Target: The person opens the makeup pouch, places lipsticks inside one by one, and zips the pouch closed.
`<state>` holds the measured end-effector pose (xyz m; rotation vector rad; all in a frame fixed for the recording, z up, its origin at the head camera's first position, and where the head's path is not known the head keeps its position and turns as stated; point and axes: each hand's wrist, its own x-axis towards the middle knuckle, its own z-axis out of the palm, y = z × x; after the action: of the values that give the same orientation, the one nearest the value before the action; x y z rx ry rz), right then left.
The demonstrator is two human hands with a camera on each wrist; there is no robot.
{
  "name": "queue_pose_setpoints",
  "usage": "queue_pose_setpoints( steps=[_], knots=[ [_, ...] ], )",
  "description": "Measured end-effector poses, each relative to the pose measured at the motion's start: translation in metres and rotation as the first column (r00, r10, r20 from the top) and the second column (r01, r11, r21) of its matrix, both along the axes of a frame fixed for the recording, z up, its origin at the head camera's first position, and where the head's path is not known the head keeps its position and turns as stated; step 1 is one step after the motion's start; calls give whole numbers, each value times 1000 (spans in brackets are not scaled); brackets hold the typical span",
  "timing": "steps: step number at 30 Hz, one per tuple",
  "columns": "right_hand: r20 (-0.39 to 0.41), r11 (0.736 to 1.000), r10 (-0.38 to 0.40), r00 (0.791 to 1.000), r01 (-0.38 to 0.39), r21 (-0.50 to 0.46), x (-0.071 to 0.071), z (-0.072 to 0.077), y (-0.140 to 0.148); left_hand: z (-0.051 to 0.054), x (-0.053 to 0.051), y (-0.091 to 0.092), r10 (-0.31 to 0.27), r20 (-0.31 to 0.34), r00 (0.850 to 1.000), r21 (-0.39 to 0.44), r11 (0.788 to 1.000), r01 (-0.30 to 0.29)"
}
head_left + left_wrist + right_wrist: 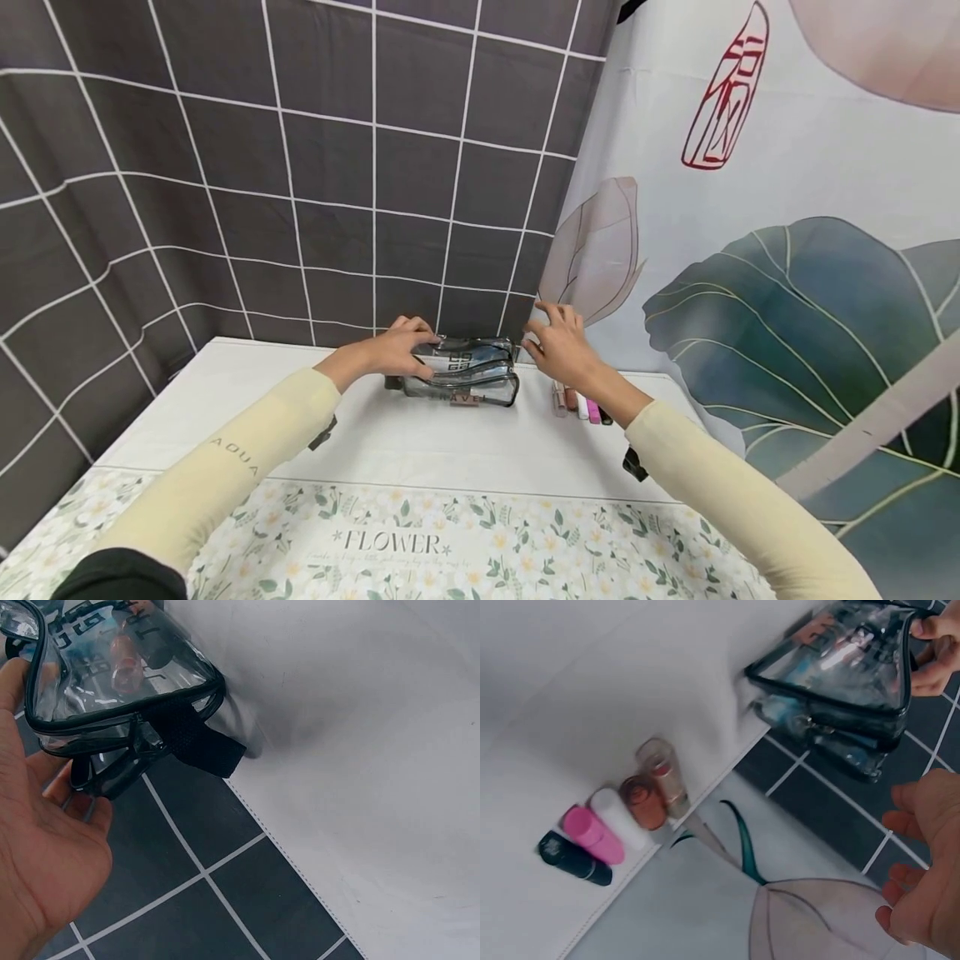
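A clear bag with black edging (487, 387) stands at the back of the white table; small items show through its plastic in the left wrist view. My left hand (393, 347) (45, 847) grips its left end, thumb in front and fingers behind. Beyond the bag's right end, my right hand (564, 348) (930, 862) is raised with loosely bent fingers, apart from the bag (847, 682) and holding nothing. To the bag's right lie a clear tube (664, 776), a brown one (643, 802), a white one (619, 817), a pink one (594, 835) and a black one (576, 859), in a row.
A dark cloth with white grid lines (330, 158) hangs behind the table (360, 454). At the right hangs a pale cloth with large leaves (757, 317). A floral mat printed FLOWER (420, 575) covers the front.
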<state>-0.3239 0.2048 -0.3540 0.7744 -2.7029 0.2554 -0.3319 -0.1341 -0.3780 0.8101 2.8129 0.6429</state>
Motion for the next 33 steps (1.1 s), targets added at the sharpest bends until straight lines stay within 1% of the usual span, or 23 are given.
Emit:
queue_pose_setpoints(
  steps=[8, 13, 17, 22, 27, 33],
  knots=[
    [57, 998, -58, 997, 59, -6, 0, -8, 17, -4, 0, 0, 3, 0, 1000, -1, 1000, -3],
    [82, 993, -115, 990, 116, -1, 0, -13, 30, -6, -2, -1, 5, -10, 1000, -5, 1000, -5],
    [117, 988, -156, 981, 155, 11, 1, -17, 39, -4, -2, 0, 7, -7, 1000, -4, 1000, -7],
    [167, 983, -184, 969, 181, 30, 2, -22, 50, -3, -2, 0, 9, -2, 1000, -11, 1000, -9],
    [177, 978, -207, 962, 201, 50, 2, -25, 60, -2, -2, 0, 12, 10, 1000, -9, 1000, -12],
    [192, 966, -251, 949, 233, 113, 1, -30, 74, 1, -2, 1, 8, 22, 1000, -14, 1000, -8]
  ],
)
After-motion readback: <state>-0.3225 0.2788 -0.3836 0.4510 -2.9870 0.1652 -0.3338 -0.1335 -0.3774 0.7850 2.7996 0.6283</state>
